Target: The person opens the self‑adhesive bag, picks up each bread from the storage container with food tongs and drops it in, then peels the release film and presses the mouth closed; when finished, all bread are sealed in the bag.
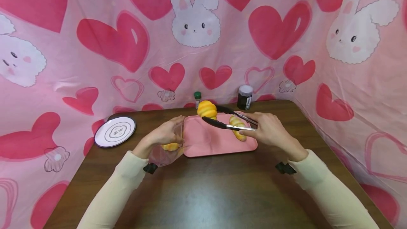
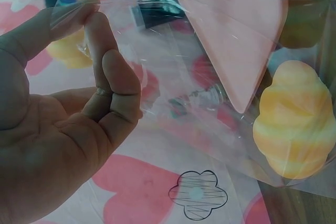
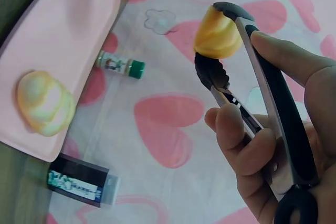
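Observation:
My left hand (image 1: 163,132) pinches the edge of a clear plastic bag (image 1: 158,157) between thumb and fingers. Inside the bag, low down, lies a yellow-and-cream bread roll (image 2: 295,124). My right hand (image 1: 271,128) grips black-tipped metal tongs (image 1: 213,122). Between the tong tips is a golden ridged bread roll (image 1: 206,110), raised above the far edge of the pink tray (image 1: 203,140). Another pale-yellow bread roll (image 1: 240,136) rests on the tray's right side, partly behind the tongs in the head view.
A white plate with a dark rim (image 1: 106,141) lies at the table's left. Behind the tray stand a small green-capped shaker (image 1: 198,96) and a dark jar with a pale lid (image 1: 244,98). Pink patterned cloth hangs around the wooden table (image 1: 203,190).

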`<action>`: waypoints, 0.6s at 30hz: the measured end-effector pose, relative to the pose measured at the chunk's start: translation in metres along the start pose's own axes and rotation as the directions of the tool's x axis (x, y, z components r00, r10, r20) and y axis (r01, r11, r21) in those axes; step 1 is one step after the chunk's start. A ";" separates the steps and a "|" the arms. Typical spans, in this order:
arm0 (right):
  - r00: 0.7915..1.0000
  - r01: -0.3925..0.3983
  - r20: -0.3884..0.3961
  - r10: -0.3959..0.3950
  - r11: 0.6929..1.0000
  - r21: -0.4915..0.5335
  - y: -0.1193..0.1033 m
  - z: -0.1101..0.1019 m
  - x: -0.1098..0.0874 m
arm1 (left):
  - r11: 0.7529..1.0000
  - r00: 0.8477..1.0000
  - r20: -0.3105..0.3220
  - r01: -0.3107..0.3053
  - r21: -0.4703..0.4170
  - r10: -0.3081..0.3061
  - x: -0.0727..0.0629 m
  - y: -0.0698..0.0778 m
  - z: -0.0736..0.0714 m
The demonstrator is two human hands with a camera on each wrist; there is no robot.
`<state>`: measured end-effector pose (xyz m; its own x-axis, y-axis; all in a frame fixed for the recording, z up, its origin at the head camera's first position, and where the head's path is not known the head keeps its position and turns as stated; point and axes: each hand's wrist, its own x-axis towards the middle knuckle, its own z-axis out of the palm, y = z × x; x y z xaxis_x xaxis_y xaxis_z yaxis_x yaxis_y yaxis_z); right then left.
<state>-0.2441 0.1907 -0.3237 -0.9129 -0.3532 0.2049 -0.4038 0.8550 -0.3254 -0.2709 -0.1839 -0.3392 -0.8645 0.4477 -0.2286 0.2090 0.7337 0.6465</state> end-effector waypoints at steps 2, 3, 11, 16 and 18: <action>1.000 0.010 -0.009 -0.010 1.000 0.008 -0.003 -0.003 -0.001 | 1.000 1.000 -0.001 -0.003 0.000 0.003 0.000 -0.001 0.000; 1.000 0.018 -0.014 -0.018 1.000 0.010 -0.005 -0.004 -0.001 | 1.000 1.000 -0.003 -0.005 -0.002 0.005 0.000 -0.001 0.000; 0.988 0.157 0.007 -0.157 0.988 -0.002 -0.017 -0.004 -0.004 | 1.000 1.000 -0.009 -0.025 0.002 0.025 -0.001 -0.003 -0.001; 0.973 0.223 0.066 -0.223 0.975 0.003 -0.021 0.000 -0.003 | 1.000 1.000 -0.007 -0.029 0.008 0.029 -0.001 -0.002 0.000; 0.971 0.222 0.089 -0.222 0.975 0.007 -0.022 0.001 -0.003 | 0.999 0.999 0.001 -0.033 0.020 0.033 -0.001 -0.002 0.001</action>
<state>-0.2321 0.1724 -0.3185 -0.8019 -0.5666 0.1893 -0.5972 0.7522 -0.2786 -0.2699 -0.1849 -0.3409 -0.8569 0.4717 -0.2080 0.2459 0.7286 0.6392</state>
